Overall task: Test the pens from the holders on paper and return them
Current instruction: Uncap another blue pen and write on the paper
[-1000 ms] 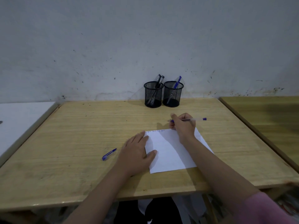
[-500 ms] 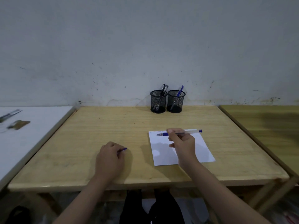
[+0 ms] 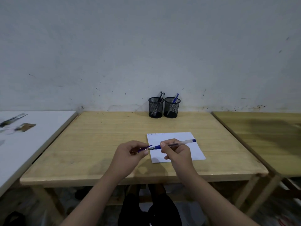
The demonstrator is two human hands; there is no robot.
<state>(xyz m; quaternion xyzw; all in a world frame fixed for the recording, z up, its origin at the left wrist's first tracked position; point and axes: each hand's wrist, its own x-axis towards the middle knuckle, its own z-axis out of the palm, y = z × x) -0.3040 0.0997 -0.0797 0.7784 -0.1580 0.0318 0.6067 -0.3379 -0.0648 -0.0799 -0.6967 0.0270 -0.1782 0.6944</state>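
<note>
Bringing the cap [image 3: 144,148], now gripped in the left hand [image 3: 130,156], to the pen [image 3: 173,144] pinched by the right hand [image 3: 176,154]: recapping precedes return.

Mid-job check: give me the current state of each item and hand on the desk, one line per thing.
Clear blue-ink pen: uncapped, held level in right hand.
Blue pen cap: off, pinched in left hand, at the pen's tip.
White paper sheet: flat, faint writing along top edge.
Left black mesh holder: upright, dark pens inside.
Right black mesh holder: upright, one blue pen.
</note>
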